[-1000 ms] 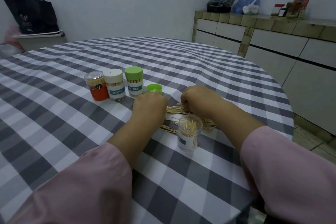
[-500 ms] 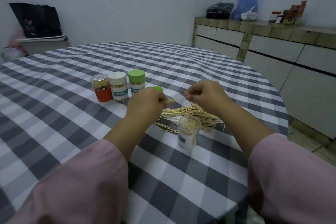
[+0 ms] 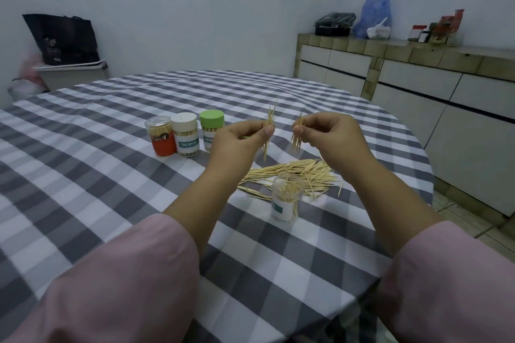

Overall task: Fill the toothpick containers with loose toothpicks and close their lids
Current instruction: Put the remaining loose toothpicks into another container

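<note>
A pile of loose toothpicks (image 3: 292, 172) lies on the checked tablecloth (image 3: 111, 175). In front of it stands an open clear container (image 3: 287, 198), partly filled. My left hand (image 3: 239, 142) pinches a small upright bunch of toothpicks above the pile. My right hand (image 3: 328, 136) pinches another bunch beside it. Behind my left hand stand three lidded containers: a red one with a clear lid (image 3: 160, 135), one with a white lid (image 3: 185, 133) and one with a green lid (image 3: 210, 131). The loose green lid is hidden behind my left hand.
The round table's edge curves close on the right, with tiled floor (image 3: 457, 214) beyond. A low cabinet (image 3: 418, 78) runs along the right wall with bags and jars on top. A bin with a black bag (image 3: 64, 42) stands at the back left.
Both hands rose from the pile on the cloth, each lifting a pinch of toothpicks. The bunches now hang upright in the air above the pile.
</note>
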